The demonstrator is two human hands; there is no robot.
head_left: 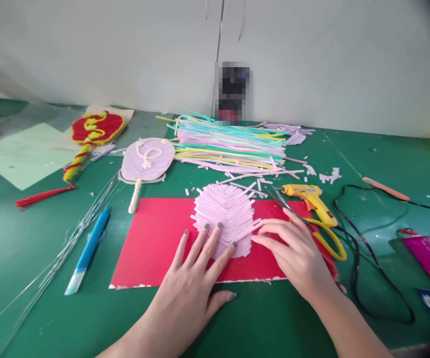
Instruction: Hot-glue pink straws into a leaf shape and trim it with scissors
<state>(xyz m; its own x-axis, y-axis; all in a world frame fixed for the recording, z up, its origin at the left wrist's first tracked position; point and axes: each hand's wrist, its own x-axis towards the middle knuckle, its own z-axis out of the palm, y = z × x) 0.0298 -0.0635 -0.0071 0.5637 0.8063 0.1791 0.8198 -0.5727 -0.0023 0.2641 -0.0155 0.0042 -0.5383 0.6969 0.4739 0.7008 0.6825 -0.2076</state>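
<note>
Lilac panel (224,204): rows mostly laid, edges look untrimmed

Left hand (192,281): fingers spread, resting on panel's lower part, over red board (155,238). Right hand (299,256): fingertips at a strip (255,225) on panel's near side edge; can't tell if pinching. Scissors (281,199) alongside right hand, grip unclear. Slanted rows look nearly complete; side ends ragged, trimming seems left. Beyond left hand, lilac fan (155,161) has border and handle; panel has neither.

Person's left hand (192,283) was bare, nails (220,225) painted dark grey-green; right hand (300,253), forearms (353,315) also bare.
</note>
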